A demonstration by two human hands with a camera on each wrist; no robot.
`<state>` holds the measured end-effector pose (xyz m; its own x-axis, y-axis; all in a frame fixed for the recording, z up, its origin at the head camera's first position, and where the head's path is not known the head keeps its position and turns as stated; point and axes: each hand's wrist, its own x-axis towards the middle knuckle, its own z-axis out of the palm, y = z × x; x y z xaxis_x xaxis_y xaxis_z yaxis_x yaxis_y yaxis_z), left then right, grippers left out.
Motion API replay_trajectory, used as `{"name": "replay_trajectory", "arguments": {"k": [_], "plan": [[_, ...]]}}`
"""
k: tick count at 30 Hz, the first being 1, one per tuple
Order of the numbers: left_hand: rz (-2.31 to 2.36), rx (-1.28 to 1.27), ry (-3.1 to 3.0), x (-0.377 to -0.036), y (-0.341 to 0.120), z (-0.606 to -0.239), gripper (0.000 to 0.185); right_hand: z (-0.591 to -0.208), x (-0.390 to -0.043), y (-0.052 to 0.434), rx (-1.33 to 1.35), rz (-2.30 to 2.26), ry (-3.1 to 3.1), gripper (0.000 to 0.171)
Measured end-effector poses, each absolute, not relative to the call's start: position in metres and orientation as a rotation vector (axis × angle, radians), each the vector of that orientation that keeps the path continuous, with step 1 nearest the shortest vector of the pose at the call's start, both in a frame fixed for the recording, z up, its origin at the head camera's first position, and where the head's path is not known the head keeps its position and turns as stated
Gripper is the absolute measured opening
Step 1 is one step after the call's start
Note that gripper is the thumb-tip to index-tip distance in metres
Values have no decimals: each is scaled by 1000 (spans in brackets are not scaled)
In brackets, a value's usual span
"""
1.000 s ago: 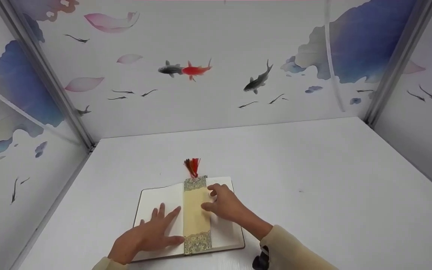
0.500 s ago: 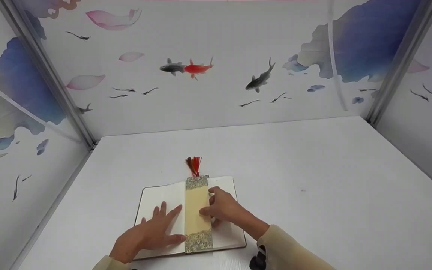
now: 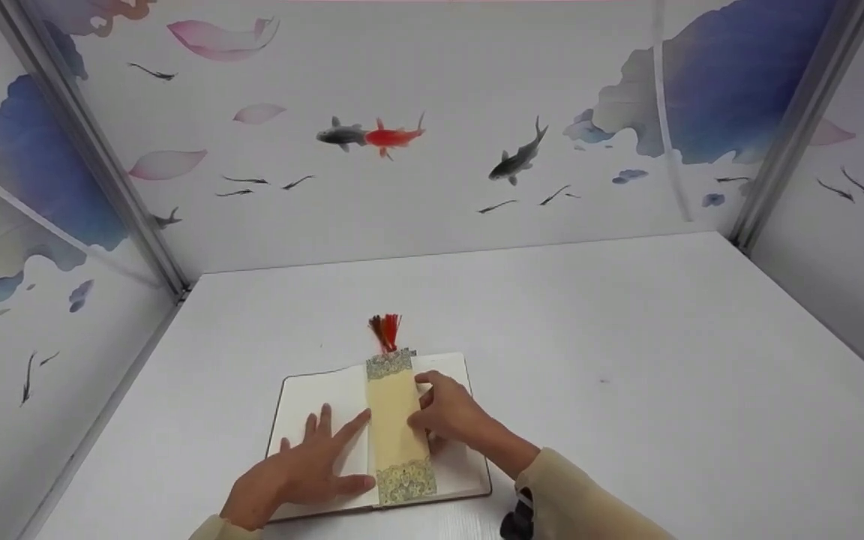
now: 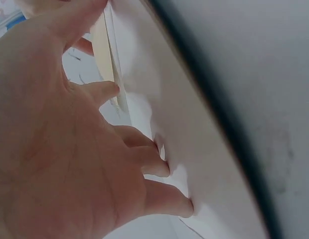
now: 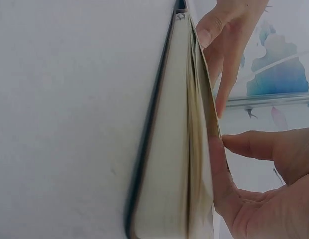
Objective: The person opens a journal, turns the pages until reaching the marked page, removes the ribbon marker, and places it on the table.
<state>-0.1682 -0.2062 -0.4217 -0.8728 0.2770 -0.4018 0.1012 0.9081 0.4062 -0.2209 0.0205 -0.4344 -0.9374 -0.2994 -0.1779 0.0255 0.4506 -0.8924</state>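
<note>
One left hand is resting spread on the book, one right hand pinching the bookmark; right wrist view is exposing fingers beneath, hidden from above.

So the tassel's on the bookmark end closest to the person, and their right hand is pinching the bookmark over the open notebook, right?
Not quite: the head view shows the tassel at the far end of the bookmark, not the near one. The right hand does pinch it over the open notebook.
</note>
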Motion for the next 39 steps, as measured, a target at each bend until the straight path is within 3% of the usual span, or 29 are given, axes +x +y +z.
{"name": "replay_trajectory", "arguments": {"k": [11,30,39], "plan": [[473,257,2590,-171,-204,-419,95,-411,-242,59,-190,-1616,2280,60],[430,273,2578,-172,-204,-416,95,-367,-307,174,34,-1628,2480,62],[432,302,2554,-172,-203,-413,100,-377,-317,217,120,-1719,2452,64]]}}
